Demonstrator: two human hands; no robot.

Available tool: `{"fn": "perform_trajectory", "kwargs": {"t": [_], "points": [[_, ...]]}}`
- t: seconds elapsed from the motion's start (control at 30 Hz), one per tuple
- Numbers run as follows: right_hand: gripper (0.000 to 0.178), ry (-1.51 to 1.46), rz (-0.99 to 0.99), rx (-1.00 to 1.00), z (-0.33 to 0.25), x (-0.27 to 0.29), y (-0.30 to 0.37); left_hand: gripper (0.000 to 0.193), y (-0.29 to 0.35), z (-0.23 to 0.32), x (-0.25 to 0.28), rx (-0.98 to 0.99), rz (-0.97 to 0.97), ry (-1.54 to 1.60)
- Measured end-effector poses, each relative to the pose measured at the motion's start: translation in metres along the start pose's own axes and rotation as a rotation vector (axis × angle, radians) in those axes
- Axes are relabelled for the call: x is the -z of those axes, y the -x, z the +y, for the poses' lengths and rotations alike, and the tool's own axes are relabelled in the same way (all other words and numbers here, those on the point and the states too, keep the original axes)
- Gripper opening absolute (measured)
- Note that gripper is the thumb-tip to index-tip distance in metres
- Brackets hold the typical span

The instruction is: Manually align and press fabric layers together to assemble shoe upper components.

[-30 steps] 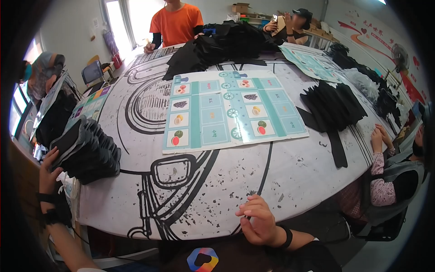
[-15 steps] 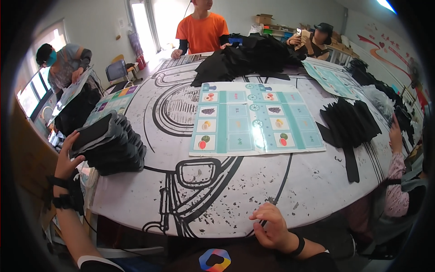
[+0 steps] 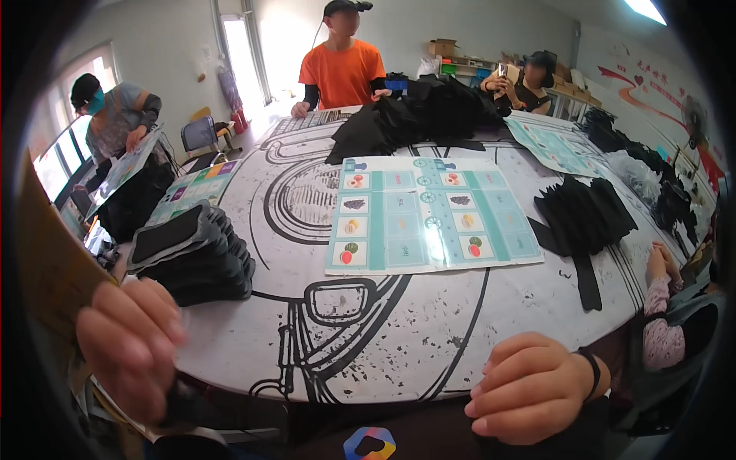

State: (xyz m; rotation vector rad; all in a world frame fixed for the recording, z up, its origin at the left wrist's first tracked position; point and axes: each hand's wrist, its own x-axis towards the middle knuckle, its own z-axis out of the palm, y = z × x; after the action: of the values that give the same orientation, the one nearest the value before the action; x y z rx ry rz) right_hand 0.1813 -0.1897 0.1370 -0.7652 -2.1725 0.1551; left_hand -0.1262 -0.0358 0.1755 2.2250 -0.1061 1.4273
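Note:
My right hand (image 3: 529,387), with a black band on its wrist, rests at the near edge of the round white table (image 3: 399,337), which carries black line drawings. Its fingers are curled and nothing shows in them. My left hand (image 3: 130,349) is blurred and close to the camera at the table's left edge, fingers bent, in front of a tan cardboard-like sheet (image 3: 46,268). Whether it grips that sheet is unclear. A stack of black flat pads (image 3: 192,257) lies just beyond it. A teal-and-white chart with fruit pictures (image 3: 433,215) lies mid-table.
Black fabric heaps lie at the right (image 3: 583,215) and the far side (image 3: 429,115). A second teal chart (image 3: 556,146) and a colourful sheet (image 3: 192,192) lie near the rims. A person in orange (image 3: 341,73), one in grey (image 3: 115,123) and a pink sleeve (image 3: 659,322) surround the table.
My left hand has come up from beside the black stack to close in front of the camera. My right hand stays at the table edge. The view has shifted right.

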Motion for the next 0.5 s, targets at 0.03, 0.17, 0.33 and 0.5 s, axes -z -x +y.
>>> {"fn": "perform_trajectory", "kwargs": {"t": [0.03,0.17,0.33,0.5], "points": [[0.015,0.041,0.003,0.073,-0.005,0.003,-0.017,0.021,-0.001,0.007,-0.009,-0.049,-0.033,0.09],[0.028,0.228,0.177,0.485,-0.013,0.025,-0.043,0.014,-0.031,0.013,-0.07,-0.138,0.095,0.479],[0.013,0.106,0.353,0.396,-0.019,0.026,-0.039,0.015,-0.037,0.018,-0.085,-0.227,0.257,0.839],[0.01,0.216,0.506,0.304,-0.015,0.022,-0.012,0.01,-0.025,-0.006,-0.085,-0.364,0.136,0.934]]}}
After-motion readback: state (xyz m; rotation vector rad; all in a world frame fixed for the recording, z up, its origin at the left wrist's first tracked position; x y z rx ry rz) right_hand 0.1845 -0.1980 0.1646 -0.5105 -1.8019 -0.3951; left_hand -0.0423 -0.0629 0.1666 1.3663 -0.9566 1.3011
